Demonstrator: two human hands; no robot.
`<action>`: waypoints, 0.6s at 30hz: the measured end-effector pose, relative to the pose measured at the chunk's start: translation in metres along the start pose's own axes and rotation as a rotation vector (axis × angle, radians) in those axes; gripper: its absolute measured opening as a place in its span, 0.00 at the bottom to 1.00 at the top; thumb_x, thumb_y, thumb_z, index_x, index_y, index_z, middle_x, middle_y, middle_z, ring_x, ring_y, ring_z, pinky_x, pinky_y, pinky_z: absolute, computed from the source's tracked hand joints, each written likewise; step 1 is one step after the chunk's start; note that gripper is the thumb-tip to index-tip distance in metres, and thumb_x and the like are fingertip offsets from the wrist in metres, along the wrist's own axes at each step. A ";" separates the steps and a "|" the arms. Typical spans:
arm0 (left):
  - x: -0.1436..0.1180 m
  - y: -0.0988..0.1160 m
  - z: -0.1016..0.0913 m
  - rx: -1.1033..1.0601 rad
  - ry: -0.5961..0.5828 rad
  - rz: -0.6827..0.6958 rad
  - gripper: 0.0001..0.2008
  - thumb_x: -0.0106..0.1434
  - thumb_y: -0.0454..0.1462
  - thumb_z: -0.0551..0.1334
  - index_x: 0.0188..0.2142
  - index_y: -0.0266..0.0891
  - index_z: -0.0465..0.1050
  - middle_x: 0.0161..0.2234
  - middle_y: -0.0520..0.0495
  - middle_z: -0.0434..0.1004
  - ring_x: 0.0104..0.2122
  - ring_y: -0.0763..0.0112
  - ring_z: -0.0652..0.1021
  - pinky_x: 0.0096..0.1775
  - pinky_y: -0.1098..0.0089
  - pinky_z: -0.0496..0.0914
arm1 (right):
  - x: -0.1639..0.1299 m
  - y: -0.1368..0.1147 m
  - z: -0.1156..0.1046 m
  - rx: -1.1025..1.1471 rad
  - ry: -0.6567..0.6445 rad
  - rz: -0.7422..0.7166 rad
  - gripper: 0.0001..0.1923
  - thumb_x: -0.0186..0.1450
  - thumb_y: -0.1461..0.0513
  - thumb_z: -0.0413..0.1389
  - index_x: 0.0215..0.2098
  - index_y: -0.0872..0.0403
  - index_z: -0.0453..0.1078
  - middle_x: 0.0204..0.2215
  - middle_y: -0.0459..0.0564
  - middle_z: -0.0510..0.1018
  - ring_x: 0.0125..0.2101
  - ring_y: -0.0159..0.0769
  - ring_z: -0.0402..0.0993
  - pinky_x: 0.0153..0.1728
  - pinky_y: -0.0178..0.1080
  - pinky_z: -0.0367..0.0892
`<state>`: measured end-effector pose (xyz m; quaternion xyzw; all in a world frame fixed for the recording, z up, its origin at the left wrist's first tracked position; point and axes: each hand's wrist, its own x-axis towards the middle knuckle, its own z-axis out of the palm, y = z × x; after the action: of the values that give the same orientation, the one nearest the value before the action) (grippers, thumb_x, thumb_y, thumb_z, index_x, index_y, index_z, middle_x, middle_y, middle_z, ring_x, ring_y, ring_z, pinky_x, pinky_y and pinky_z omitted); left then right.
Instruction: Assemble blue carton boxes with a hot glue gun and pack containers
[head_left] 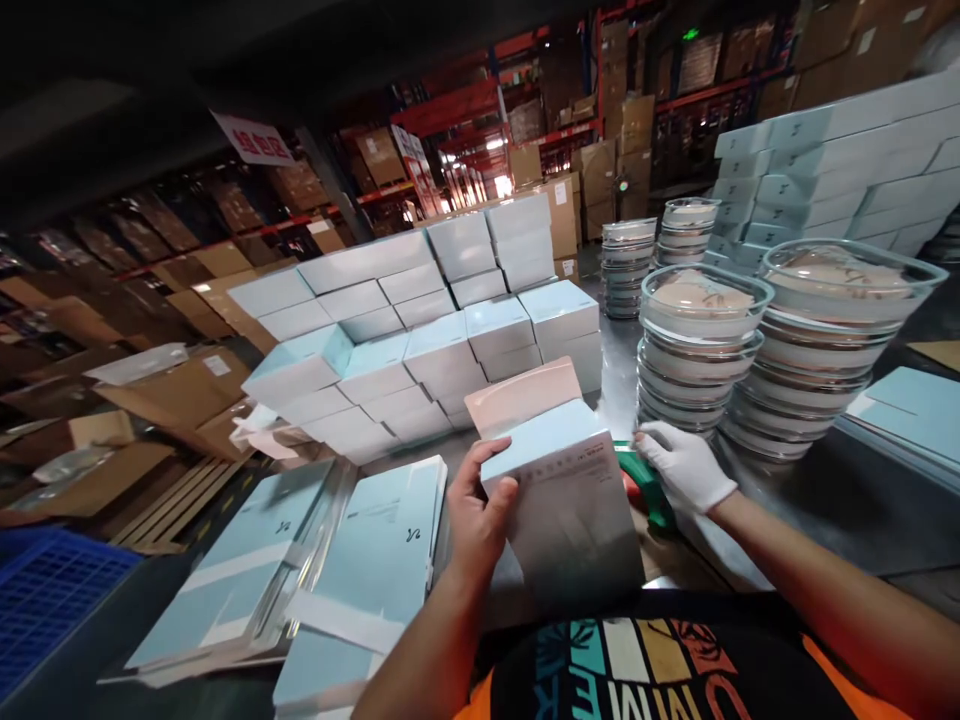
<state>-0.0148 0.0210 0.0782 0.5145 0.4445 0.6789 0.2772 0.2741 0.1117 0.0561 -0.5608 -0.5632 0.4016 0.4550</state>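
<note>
Close under my chin, my bare left hand grips the pale blue box by its edge, steadying it upright. My gloved right hand closes on the green tape dispenser (flat cartons wait beside).

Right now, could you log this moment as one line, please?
left hand: holds box | right hand: gloved, on green tool
</note>
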 end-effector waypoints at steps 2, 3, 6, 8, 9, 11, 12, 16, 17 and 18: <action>0.002 0.004 0.007 0.028 -0.056 0.037 0.32 0.55 0.63 0.75 0.46 0.41 0.85 0.45 0.41 0.83 0.48 0.50 0.82 0.49 0.60 0.75 | -0.007 -0.026 0.010 0.116 -0.106 -0.117 0.26 0.66 0.41 0.61 0.51 0.49 0.79 0.49 0.55 0.86 0.54 0.52 0.81 0.57 0.49 0.76; 0.003 0.005 0.011 0.039 -0.084 0.053 0.32 0.55 0.63 0.75 0.45 0.41 0.86 0.46 0.41 0.83 0.49 0.51 0.81 0.50 0.61 0.75 | -0.011 -0.040 0.015 0.181 -0.176 -0.169 0.28 0.66 0.41 0.60 0.53 0.50 0.78 0.49 0.55 0.86 0.52 0.51 0.82 0.56 0.49 0.77; 0.007 0.009 0.017 0.032 -0.166 0.080 0.29 0.58 0.62 0.74 0.44 0.42 0.87 0.46 0.42 0.82 0.49 0.53 0.81 0.51 0.62 0.73 | -0.021 -0.070 0.024 0.284 -0.308 -0.246 0.20 0.67 0.44 0.60 0.45 0.49 0.78 0.39 0.52 0.86 0.43 0.50 0.83 0.49 0.50 0.80; 0.008 0.008 0.016 0.008 -0.227 0.085 0.26 0.61 0.61 0.73 0.45 0.43 0.86 0.47 0.42 0.82 0.48 0.54 0.82 0.51 0.62 0.73 | -0.026 -0.080 0.023 0.260 -0.320 -0.235 0.16 0.67 0.47 0.60 0.43 0.49 0.78 0.36 0.50 0.85 0.41 0.49 0.82 0.49 0.50 0.80; 0.008 0.007 0.015 0.000 -0.253 0.092 0.25 0.63 0.60 0.73 0.46 0.43 0.86 0.48 0.42 0.82 0.49 0.54 0.82 0.52 0.61 0.73 | -0.027 -0.082 0.020 0.246 -0.330 -0.238 0.16 0.68 0.48 0.60 0.44 0.49 0.78 0.37 0.50 0.86 0.42 0.49 0.82 0.50 0.51 0.80; 0.008 0.004 0.015 -0.003 -0.284 0.124 0.23 0.65 0.58 0.72 0.46 0.43 0.85 0.53 0.40 0.81 0.53 0.53 0.81 0.54 0.60 0.73 | -0.031 -0.080 0.011 0.231 -0.372 -0.287 0.21 0.69 0.45 0.60 0.50 0.49 0.79 0.44 0.52 0.86 0.48 0.51 0.83 0.55 0.53 0.78; 0.007 0.001 0.015 -0.009 -0.277 0.151 0.22 0.66 0.56 0.72 0.46 0.43 0.84 0.54 0.40 0.80 0.55 0.52 0.81 0.55 0.59 0.73 | -0.032 -0.077 0.006 0.224 -0.402 -0.328 0.25 0.69 0.42 0.61 0.54 0.50 0.78 0.49 0.54 0.86 0.52 0.53 0.82 0.57 0.55 0.77; 0.006 -0.006 0.020 -0.157 -0.170 0.265 0.21 0.65 0.49 0.76 0.50 0.47 0.73 0.52 0.44 0.83 0.55 0.56 0.82 0.57 0.56 0.75 | -0.040 -0.061 -0.009 0.073 -0.419 -0.567 0.32 0.64 0.42 0.70 0.58 0.49 0.76 0.67 0.61 0.76 0.65 0.58 0.75 0.63 0.56 0.75; 0.006 -0.006 0.021 -0.179 -0.158 0.296 0.23 0.64 0.49 0.77 0.52 0.48 0.71 0.50 0.45 0.84 0.54 0.57 0.83 0.57 0.56 0.75 | -0.042 -0.058 -0.010 0.028 -0.395 -0.634 0.27 0.66 0.46 0.71 0.58 0.47 0.77 0.69 0.59 0.75 0.67 0.56 0.75 0.64 0.55 0.74; 0.008 -0.005 0.021 -0.172 -0.168 0.332 0.24 0.65 0.49 0.77 0.54 0.49 0.71 0.49 0.45 0.84 0.53 0.58 0.84 0.57 0.55 0.76 | -0.044 -0.055 -0.011 0.001 -0.373 -0.701 0.21 0.69 0.51 0.69 0.57 0.46 0.77 0.69 0.58 0.75 0.67 0.53 0.75 0.66 0.54 0.73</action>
<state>0.0022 0.0363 0.0791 0.6100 0.2690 0.7054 0.2407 0.2678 0.0646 0.1095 -0.2516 -0.7935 0.3169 0.4545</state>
